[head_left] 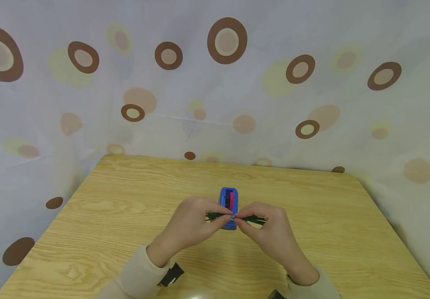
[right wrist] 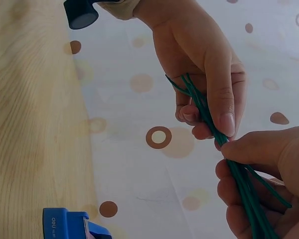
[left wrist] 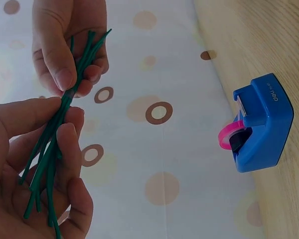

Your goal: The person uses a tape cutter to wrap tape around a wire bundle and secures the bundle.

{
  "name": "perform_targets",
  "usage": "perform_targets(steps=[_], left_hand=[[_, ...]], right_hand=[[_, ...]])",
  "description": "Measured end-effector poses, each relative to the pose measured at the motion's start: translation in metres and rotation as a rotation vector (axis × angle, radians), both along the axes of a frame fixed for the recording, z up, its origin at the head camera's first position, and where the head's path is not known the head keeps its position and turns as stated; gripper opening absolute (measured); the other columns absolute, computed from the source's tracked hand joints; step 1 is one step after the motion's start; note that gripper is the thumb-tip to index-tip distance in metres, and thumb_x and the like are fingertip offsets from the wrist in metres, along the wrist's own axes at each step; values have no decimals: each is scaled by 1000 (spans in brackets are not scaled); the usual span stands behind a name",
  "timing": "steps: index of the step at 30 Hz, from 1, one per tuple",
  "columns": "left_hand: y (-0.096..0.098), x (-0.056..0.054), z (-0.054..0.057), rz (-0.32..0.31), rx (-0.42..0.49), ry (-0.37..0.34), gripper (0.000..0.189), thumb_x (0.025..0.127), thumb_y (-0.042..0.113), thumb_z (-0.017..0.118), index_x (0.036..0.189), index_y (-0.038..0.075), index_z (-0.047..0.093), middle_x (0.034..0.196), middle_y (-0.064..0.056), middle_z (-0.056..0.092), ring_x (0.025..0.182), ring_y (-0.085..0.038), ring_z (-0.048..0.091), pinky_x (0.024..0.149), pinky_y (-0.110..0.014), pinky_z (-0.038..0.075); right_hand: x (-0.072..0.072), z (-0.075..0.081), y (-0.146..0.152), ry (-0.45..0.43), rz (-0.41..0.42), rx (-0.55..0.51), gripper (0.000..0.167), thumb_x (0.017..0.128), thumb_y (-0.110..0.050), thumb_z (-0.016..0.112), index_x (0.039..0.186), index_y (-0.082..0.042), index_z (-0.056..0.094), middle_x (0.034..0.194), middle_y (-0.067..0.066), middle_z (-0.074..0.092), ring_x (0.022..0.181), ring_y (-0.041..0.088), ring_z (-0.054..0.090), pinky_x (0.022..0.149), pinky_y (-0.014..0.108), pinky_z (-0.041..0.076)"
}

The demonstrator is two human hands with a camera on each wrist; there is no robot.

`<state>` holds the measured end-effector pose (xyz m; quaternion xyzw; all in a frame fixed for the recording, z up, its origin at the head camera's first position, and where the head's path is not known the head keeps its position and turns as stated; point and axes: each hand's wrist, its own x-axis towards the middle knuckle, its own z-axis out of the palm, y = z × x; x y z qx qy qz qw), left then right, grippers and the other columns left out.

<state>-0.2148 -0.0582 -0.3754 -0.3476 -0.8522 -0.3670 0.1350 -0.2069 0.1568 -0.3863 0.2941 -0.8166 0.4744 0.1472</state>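
Both hands pinch a bundle of thin green strands [left wrist: 83, 59] near its middle, thumbs and fingertips close together. In the head view my left hand [head_left: 192, 224] comes in from the left and my right hand [head_left: 272, 228] from the right. Between their fingertips a small shiny band shows around the strands. Loose strand ends fan out across each palm, as the right wrist view shows for the bundle [right wrist: 243, 189]. Just beyond and partly behind the fingers is a blue tape dispenser [head_left: 229, 226] with a bright pink tape roll [left wrist: 224, 136].
A wood-grain table [head_left: 125, 199] carries the tape dispenser near its middle. Behind and beside it hangs a pale curtain [head_left: 200, 83] with brown ring and dot patterns. Dark straps sit at both light sleeves [head_left: 136, 270].
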Motion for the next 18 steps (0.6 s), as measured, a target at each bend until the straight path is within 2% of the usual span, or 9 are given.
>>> perform_targets(steps=[2, 10, 18], left_hand=[[-1, 1, 1, -2, 9, -16, 12, 89, 20, 75, 99, 13, 80, 91, 6, 74, 71, 1, 62, 59, -18, 48], [-5, 2, 1, -13, 22, -57, 11, 90, 18, 75, 99, 14, 80, 93, 7, 74, 75, 0, 62, 57, -21, 47], [-9, 0, -3, -30, 52, -89, 12, 91, 20, 74, 97, 12, 80, 90, 6, 74, 79, -2, 65, 61, -22, 50]], right_hand=[[0, 0, 0, 8, 3, 1, 17, 78, 3, 81, 88, -11, 77, 89, -10, 71, 79, 10, 68, 70, 28, 57], [2, 2, 1, 33, 20, 12, 17, 80, 1, 80, 90, -13, 78, 90, -9, 72, 80, 10, 69, 70, 29, 57], [5, 3, 6, 10, 27, -4, 16, 82, -3, 79, 92, -15, 78, 90, -3, 73, 81, 11, 68, 72, 30, 57]])
